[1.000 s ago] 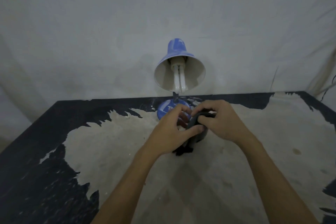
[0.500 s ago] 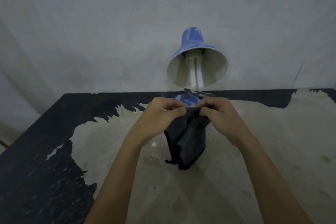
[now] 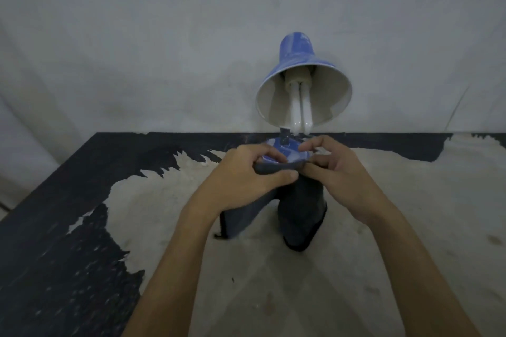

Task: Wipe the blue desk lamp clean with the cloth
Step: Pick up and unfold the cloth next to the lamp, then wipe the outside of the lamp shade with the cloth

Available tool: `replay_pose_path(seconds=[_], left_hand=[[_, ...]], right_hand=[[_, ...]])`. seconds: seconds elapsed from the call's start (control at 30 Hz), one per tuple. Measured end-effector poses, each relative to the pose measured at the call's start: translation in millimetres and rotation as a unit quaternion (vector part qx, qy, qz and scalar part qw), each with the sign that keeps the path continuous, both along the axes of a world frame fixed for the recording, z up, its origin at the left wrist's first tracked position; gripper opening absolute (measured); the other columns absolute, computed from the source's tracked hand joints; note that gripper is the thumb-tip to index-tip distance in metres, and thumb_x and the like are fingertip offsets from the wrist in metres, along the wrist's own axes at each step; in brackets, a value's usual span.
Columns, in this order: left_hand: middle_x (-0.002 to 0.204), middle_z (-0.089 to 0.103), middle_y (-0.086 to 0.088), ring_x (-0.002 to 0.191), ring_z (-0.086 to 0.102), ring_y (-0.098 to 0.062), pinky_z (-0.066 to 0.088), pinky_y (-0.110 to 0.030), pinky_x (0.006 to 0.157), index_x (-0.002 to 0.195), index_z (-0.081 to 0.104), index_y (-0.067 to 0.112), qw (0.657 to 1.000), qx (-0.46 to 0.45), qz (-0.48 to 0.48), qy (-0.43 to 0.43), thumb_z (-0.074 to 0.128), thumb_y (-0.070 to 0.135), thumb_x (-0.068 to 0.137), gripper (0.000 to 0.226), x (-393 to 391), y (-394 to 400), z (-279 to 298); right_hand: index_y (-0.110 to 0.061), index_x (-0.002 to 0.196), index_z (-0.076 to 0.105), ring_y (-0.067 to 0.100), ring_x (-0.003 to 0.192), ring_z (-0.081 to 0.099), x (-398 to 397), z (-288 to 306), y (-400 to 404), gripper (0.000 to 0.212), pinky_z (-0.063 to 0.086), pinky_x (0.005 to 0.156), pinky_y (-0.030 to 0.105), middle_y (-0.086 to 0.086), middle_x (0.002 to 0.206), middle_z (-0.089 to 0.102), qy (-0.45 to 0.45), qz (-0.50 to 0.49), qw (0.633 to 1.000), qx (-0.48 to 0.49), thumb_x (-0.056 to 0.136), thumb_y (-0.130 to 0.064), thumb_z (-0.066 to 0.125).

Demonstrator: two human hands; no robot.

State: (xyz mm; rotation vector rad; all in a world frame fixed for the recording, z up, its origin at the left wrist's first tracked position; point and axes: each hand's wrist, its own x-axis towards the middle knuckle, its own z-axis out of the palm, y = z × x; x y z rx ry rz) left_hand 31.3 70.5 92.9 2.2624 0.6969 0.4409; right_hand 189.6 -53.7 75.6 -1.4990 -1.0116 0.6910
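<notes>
The blue desk lamp (image 3: 297,59) stands at the table's far edge, its white-lined shade tilted toward me with a white tube bulb (image 3: 299,107) showing. Its round blue base (image 3: 294,152) is partly hidden behind my fingers. A dark grey cloth (image 3: 299,213) hangs in front of the base, held by its top edge. My left hand (image 3: 246,175) pinches the cloth's left part and my right hand (image 3: 338,172) pinches the right part. The cloth's lower corners hang down to about the tabletop.
The table (image 3: 369,268) has a worn pale surface with black paint left along the back and left side (image 3: 54,241). A grey wall (image 3: 164,35) rises directly behind the lamp.
The cloth was bunched between both hands; they have lifted it and pulled it apart, so it now hangs spread wider. The view has shifted, placing the lamp further right and larger.
</notes>
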Motion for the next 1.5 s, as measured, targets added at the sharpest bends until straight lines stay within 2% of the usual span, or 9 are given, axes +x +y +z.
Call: replay_pose_path(seconds=[0.3,0.5,0.73,0.83,1.0,1.1,1.17,1.3,1.5], left_hand=[[0.058,0.05,-0.002,0.055,0.048,-0.011,0.037,-0.031,0.057,0.071,0.061,0.003,0.999,-0.02,-0.022,-0.042,0.066,0.037,0.093,0.041,3.1,1.7,-1.7],[0.065,0.064,-0.009,0.062,0.06,-0.018,0.042,-0.028,0.054,0.074,0.064,0.006,0.986,0.013,0.102,-0.13,0.065,0.041,0.092,0.039,9.1,0.7,-1.4],[0.088,0.073,0.015,0.082,0.065,0.009,0.049,-0.005,0.066,0.103,0.074,0.029,0.981,-0.032,0.103,-0.159,0.065,0.037,0.093,0.015,15.1,-16.5,1.4],[0.104,0.072,0.016,0.094,0.065,0.008,0.052,-0.012,0.082,0.115,0.07,0.037,0.99,-0.053,0.018,-0.129,0.061,0.048,0.094,0.026,16.0,-26.0,5.0],[0.137,0.047,0.008,0.119,0.054,-0.009,0.047,-0.029,0.104,0.153,0.028,0.047,0.992,-0.047,-0.115,-0.003,0.048,0.06,0.095,0.063,16.8,-40.7,4.7],[0.13,0.051,0.016,0.116,0.052,-0.001,0.042,-0.016,0.099,0.152,0.031,0.046,0.99,-0.036,-0.133,-0.009,0.048,0.057,0.096,0.06,10.6,-37.5,10.6],[0.111,0.062,0.024,0.1,0.058,0.006,0.045,-0.01,0.086,0.139,0.054,0.042,0.991,-0.029,-0.128,-0.027,0.053,0.051,0.096,0.044,2.4,-28.6,16.0],[0.093,0.075,0.013,0.084,0.068,-0.002,0.054,-0.02,0.076,0.109,0.074,0.033,0.994,0.011,-0.029,-0.105,0.065,0.036,0.095,0.017,-12.3,-2.2,22.0],[0.074,0.07,0.002,0.072,0.069,-0.022,0.058,-0.035,0.068,0.096,0.071,0.021,0.942,0.027,0.1,-0.319,0.066,0.021,0.095,0.006,-17.8,5.2,33.9]], right_hand=[[-0.019,0.1,0.053,0.052,0.084,0.066,-3.5,-15.4,8.0,0.019,0.055,0.079,0.065,0.033,0.086,0.068,-0.008,-0.02,0.997,0.072,0.093,-0.007,0.067],[-0.012,0.093,0.055,0.012,0.077,0.057,-29.3,-38.0,22.3,0.017,0.047,0.068,0.021,-0.002,0.085,0.058,-0.167,-0.071,0.968,0.175,0.09,0.005,0.058],[-0.007,0.155,0.03,0.013,0.147,0.034,-60.7,-65.2,35.6,0.072,0.031,0.12,0.03,0.005,0.156,0.04,-0.169,-0.089,0.965,0.183,0.099,-0.051,0.046],[-0.017,0.157,0.023,0.018,0.147,0.037,-55.5,-74.1,36.4,0.075,0.038,0.117,0.041,0.002,0.157,0.038,-0.131,-0.082,0.964,0.215,0.098,-0.054,0.049],[-0.003,0.151,0.034,-0.005,0.118,0.06,-52.2,-68.2,31.7,0.101,0.052,0.094,0.016,0.006,0.126,0.067,0.053,-0.131,0.966,0.217,0.084,-0.078,0.05],[-0.01,0.158,0.024,0.017,0.136,0.052,-33.1,-65.3,28.9,0.062,0.049,0.107,0.04,0.005,0.148,0.054,-0.01,-0.133,0.962,0.237,0.103,-0.032,0.044],[-0.02,0.158,0.025,0.012,0.142,0.045,-19.5,-59.1,26.2,0.06,0.042,0.114,0.036,-0.012,0.153,0.048,-0.012,-0.149,0.961,0.232,0.1,-0.016,0.041],[-0.018,0.146,0.051,0.021,0.125,0.06,-4.0,-39.1,17.4,0.043,0.049,0.106,0.045,0.002,0.135,0.065,0.036,-0.21,0.95,0.23,0.104,-0.011,0.049],[-0.024,0.151,0.045,0.013,0.135,0.052,5.9,9.1,5.0,0.045,0.044,0.113,0.04,-0.005,0.148,0.054,0.07,-0.266,0.925,0.263,0.106,-0.027,0.047]])
